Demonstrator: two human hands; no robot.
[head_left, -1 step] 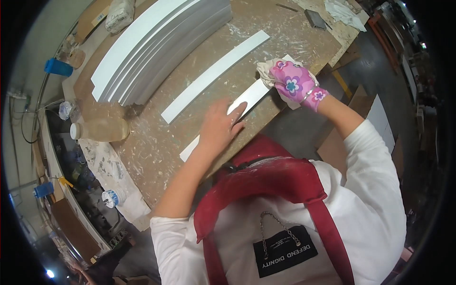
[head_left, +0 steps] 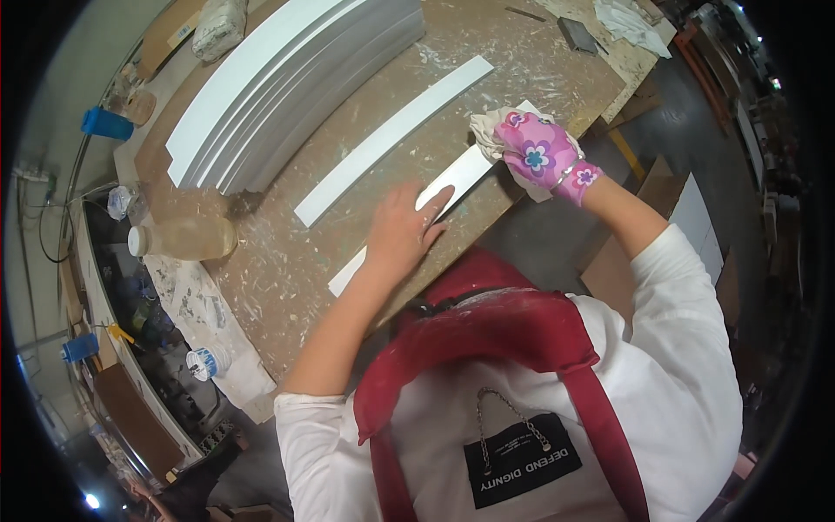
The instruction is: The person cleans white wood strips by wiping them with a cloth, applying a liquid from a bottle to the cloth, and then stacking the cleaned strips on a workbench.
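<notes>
White strip (head_left: 465, 177) lies slantwise on the worktable (head_left: 261, 300), close to the table edge on the person's side. Both hands on it, one toward each end.

Left hand (head_left: 398, 230): bare, palm down, fingers spread and loose, not clenched. Laid over the lower-left half of the strip; strip runs under the hand, its near end showing white beside the wrist. Can't tell whether any fingertip hooks the strip's edge.

Right hand (head_left: 535, 155): pink flowered glove, closed around a bunched pale cloth (head_left: 489, 130). Grasps cloth, not the strip itself. Cloth sits over the upper-right part of the strip; a short white tip shows just past it. Bare stretch of strip visible between the two hands. Cloth's contact with the strip is partly hidden by the glove.

Second white strip (head_left: 396, 142), slightly curved, lies apart from both hands, farther in on the table, roughly alongside the first. Beyond it, stack of curved white pieces (head_left: 291, 91). Capped jar (head_left: 193, 237) at the left, with yellowish contents. Grey block (head_left: 577, 36) near the far right edge, white rag (head_left: 633, 28) just beside it.
</notes>
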